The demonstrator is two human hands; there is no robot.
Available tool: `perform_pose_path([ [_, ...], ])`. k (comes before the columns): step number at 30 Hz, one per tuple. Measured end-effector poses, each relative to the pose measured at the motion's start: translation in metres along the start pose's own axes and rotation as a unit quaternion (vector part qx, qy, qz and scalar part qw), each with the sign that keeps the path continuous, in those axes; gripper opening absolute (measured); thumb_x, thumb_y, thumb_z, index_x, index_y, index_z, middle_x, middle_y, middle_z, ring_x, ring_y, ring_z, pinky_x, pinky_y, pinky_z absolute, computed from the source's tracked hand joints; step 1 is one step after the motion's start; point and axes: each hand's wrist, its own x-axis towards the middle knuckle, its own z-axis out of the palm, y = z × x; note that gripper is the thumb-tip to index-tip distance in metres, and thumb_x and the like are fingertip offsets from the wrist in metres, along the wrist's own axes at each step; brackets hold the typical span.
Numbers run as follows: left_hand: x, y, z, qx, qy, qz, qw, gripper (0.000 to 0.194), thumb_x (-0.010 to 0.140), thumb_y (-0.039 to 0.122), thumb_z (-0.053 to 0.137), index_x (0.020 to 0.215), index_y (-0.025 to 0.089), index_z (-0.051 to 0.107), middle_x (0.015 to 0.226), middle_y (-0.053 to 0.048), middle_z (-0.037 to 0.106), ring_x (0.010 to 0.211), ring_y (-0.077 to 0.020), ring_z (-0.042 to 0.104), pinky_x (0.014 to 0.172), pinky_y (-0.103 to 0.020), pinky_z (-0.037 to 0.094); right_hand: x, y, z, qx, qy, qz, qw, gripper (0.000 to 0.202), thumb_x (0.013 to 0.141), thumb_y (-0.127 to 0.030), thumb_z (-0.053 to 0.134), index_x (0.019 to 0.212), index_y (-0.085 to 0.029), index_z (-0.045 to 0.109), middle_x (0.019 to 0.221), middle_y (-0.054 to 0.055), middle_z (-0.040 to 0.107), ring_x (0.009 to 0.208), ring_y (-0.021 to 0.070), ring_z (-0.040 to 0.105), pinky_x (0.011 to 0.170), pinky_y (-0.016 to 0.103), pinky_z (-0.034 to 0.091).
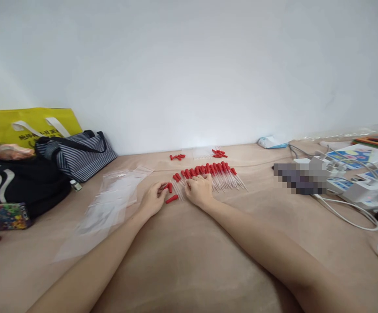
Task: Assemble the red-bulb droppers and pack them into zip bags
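My left hand point(152, 200) rests on the cloth with its fingers curled in at a red rubber dropper bulb point(169, 187). A second loose red bulb point(172, 199) lies just below its fingertips. My right hand point(200, 190) is closed, knuckles up, over the left end of a row of droppers; what its fingers grip is hidden. Thin clear dropper tubes point(177, 191) lie between both hands. The assembled droppers point(224, 176) fan out side by side to the right, red bulbs away from me and tips toward me.
Loose red bulbs point(219, 153) and clear tubes lie by the wall. Clear plastic bags point(105, 208) spread out on the left, before a striped bag point(86, 154) and a black bag point(48, 191). Power strips point(368, 191), white cables and cards crowd the right.
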Motion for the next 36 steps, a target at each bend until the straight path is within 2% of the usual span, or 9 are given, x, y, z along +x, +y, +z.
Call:
perform_pose_path([
  [7,0.008,-0.003,0.001,-0.004,0.004,-0.003,1.000,0.017,0.070,0.020,0.050,0.085,0.016,0.058,0.081,-0.005,0.066,0.074,-0.0179,0.063,0.069,-0.032,0.052,-0.003,-0.009,-0.009,0.038,-0.005,0.034,0.999,0.022,0.078,-0.029,0.044,0.072,-0.019,0.062,0.076,0.006,0.064,0.076,0.0185,0.052,0.073,0.037,0.020],
  [14,0.009,-0.008,0.001,0.015,0.054,-0.018,0.998,0.024,0.072,0.015,0.042,0.093,0.015,0.052,0.094,-0.008,0.062,0.081,-0.0178,0.061,0.072,-0.032,0.050,0.002,-0.028,-0.015,0.020,-0.131,0.096,0.987,0.024,0.074,-0.033,0.047,0.067,-0.017,0.063,0.071,0.008,0.065,0.070,0.0202,0.057,0.080,0.043,0.021],
  [20,0.010,-0.011,0.002,0.024,0.047,-0.014,0.999,0.024,0.070,0.010,0.041,0.090,0.014,0.054,0.092,-0.008,0.061,0.082,-0.0183,0.060,0.074,-0.032,0.049,0.012,-0.038,-0.020,0.002,-0.188,0.123,0.974,0.029,0.075,-0.037,0.046,0.073,-0.015,0.064,0.076,0.013,0.066,0.073,0.0236,0.059,0.081,0.046,0.023],
  [25,0.009,-0.008,0.002,0.019,0.049,-0.006,0.999,0.025,0.072,0.012,0.041,0.094,0.014,0.053,0.092,-0.007,0.060,0.079,-0.0163,0.059,0.069,-0.028,0.050,0.016,-0.041,-0.024,0.019,-0.230,0.140,0.963,0.035,0.078,-0.040,0.040,0.080,-0.014,0.064,0.087,0.014,0.065,0.080,0.0242,0.058,0.084,0.046,0.023],
  [27,0.008,-0.007,0.002,0.020,0.055,-0.003,0.998,0.026,0.073,0.012,0.041,0.096,0.013,0.052,0.092,-0.007,0.058,0.080,-0.0159,0.059,0.069,-0.028,0.050,0.015,-0.037,-0.027,0.030,-0.235,0.137,0.962,0.030,0.078,-0.035,0.041,0.080,-0.014,0.063,0.087,0.013,0.064,0.081,0.0243,0.057,0.084,0.045,0.023],
  [30,0.007,-0.007,0.000,0.030,0.073,-0.004,0.997,0.025,0.072,0.012,0.043,0.094,0.013,0.055,0.092,-0.008,0.056,0.082,-0.0174,0.057,0.070,-0.029,0.050,0.009,-0.024,-0.031,0.061,-0.200,0.122,0.970,0.025,0.079,-0.029,0.039,0.080,-0.012,0.059,0.086,0.013,0.063,0.083,0.0255,0.056,0.082,0.045,0.025],
  [32,0.007,-0.005,-0.001,0.039,0.085,-0.004,0.996,0.023,0.071,0.013,0.045,0.091,0.013,0.057,0.089,-0.008,0.055,0.081,-0.0185,0.057,0.070,-0.031,0.049,0.001,-0.008,-0.034,0.085,-0.163,0.107,0.977,0.022,0.081,-0.025,0.037,0.084,-0.012,0.054,0.087,0.013,0.062,0.085,0.0251,0.054,0.078,0.042,0.029],
  [34,0.006,-0.003,-0.002,0.043,0.095,-0.002,0.995,0.020,0.071,0.015,0.048,0.088,0.013,0.058,0.086,-0.007,0.053,0.080,-0.0186,0.056,0.068,-0.031,0.049,-0.012,0.012,-0.035,0.105,-0.148,0.084,0.980,0.016,0.082,-0.022,0.036,0.087,-0.015,0.050,0.084,0.010,0.061,0.081,0.0207,0.054,0.075,0.037,0.032],
  [36,0.004,0.002,-0.004,0.045,0.106,0.016,0.993,0.017,0.073,0.019,0.050,0.085,0.014,0.059,0.084,-0.006,0.053,0.081,-0.0181,0.055,0.069,-0.030,0.048,-0.027,0.034,-0.038,0.168,-0.097,0.024,0.981,0.012,0.082,-0.020,0.036,0.081,-0.015,0.047,0.075,0.008,0.059,0.070,0.0175,0.053,0.069,0.032,0.035],
])
